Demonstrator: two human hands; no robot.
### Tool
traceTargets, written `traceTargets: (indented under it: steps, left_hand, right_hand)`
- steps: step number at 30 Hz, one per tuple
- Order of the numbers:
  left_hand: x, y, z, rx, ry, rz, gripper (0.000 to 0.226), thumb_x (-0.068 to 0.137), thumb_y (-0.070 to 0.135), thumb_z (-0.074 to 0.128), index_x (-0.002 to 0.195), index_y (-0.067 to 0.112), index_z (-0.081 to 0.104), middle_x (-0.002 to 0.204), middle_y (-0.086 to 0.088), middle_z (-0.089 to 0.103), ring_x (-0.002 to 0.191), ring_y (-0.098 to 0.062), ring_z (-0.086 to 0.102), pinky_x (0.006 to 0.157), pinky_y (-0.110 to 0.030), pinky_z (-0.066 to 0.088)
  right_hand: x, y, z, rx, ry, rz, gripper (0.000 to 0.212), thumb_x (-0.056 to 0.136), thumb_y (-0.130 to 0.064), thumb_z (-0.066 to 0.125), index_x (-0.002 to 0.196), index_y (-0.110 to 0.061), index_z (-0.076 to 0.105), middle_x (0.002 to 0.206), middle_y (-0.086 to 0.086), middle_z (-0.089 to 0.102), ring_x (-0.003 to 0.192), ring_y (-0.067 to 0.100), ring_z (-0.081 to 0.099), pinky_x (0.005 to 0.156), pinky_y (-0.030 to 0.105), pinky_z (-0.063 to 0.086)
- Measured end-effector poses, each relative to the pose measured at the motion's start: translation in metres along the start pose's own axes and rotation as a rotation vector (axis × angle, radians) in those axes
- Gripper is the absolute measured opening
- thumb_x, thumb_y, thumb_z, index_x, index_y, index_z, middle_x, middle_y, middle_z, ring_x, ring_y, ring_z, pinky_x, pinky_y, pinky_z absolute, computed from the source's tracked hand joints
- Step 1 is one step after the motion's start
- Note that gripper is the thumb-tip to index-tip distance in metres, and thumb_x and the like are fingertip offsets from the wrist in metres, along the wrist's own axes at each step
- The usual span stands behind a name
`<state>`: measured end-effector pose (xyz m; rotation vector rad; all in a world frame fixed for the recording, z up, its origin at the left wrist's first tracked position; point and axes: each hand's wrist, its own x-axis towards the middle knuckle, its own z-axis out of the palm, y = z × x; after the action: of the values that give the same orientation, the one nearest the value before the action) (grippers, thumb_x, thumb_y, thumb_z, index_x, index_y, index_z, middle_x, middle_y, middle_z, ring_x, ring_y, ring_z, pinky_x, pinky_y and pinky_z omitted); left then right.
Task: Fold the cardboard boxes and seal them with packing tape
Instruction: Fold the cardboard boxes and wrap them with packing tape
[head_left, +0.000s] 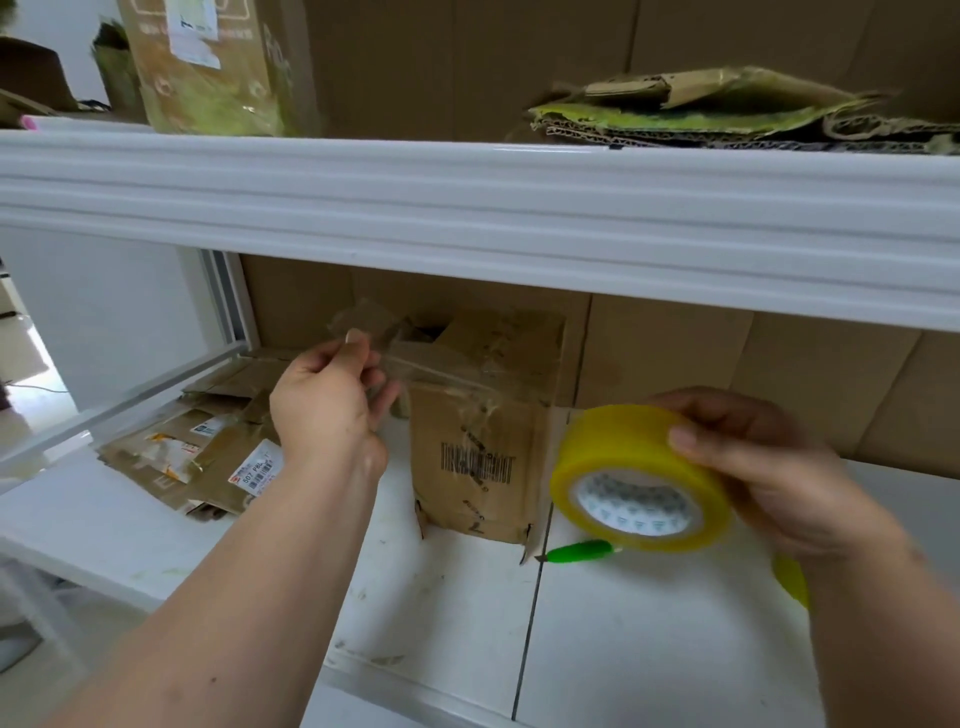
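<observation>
A small brown cardboard box (480, 441) stands upright on the white shelf (649, 623), with a barcode on its front and clear tape over its top. My left hand (332, 400) is raised just left of the box and pinches a strip of clear tape (374, 327) that runs toward the box top. My right hand (769, 467) grips a yellow roll of packing tape (639, 478) to the right of the box, a little above the shelf.
Flattened cardboard pieces with labels (208, 452) lie on the shelf at the left. A green-handled cutter (582, 552) lies on the shelf under the roll. A white shelf beam (467, 208) crosses overhead, with crumpled cardboard (727, 111) on the upper shelf.
</observation>
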<state>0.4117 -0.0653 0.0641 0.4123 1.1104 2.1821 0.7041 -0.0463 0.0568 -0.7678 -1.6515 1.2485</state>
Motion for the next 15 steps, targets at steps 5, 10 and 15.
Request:
traceTargets:
  steps: [5,10,15]
  left_hand:
    - [0.006,-0.012,0.012,0.054,0.031,-0.002,0.012,0.092,0.015,0.069,0.081,0.014,0.066,0.061,0.004,0.063,0.044,-0.002,0.051,0.053,-0.018,0.048]
    - [0.014,-0.024,0.012,0.123,0.128,-0.006,0.015,0.088,0.017,0.071,0.073,0.018,0.068,0.077,0.000,0.069,0.053,-0.002,0.058,0.051,-0.013,0.045]
    - [0.018,-0.032,0.010,0.144,0.159,-0.001,0.021,0.086,0.019,0.072,0.067,0.015,0.064,0.080,-0.005,0.064,0.067,-0.012,0.055,0.059,-0.020,0.043]
  right_hand:
    - [0.028,-0.011,-0.015,-0.065,0.123,0.040,0.040,0.065,-0.023,0.069,0.101,-0.007,0.073,0.105,0.030,0.068,0.093,0.038,0.064,0.089,0.052,0.049]
    - [0.052,-0.011,-0.017,-0.142,0.175,0.122,0.051,0.057,-0.026,0.072,0.104,-0.004,0.072,0.104,0.024,0.071,0.094,0.039,0.067,0.088,0.048,0.052]
    - [0.069,-0.003,-0.021,-0.136,0.160,0.131,0.051,0.058,-0.023,0.072,0.105,-0.002,0.072,0.096,0.018,0.072,0.086,0.031,0.067,0.071,0.033,0.052]
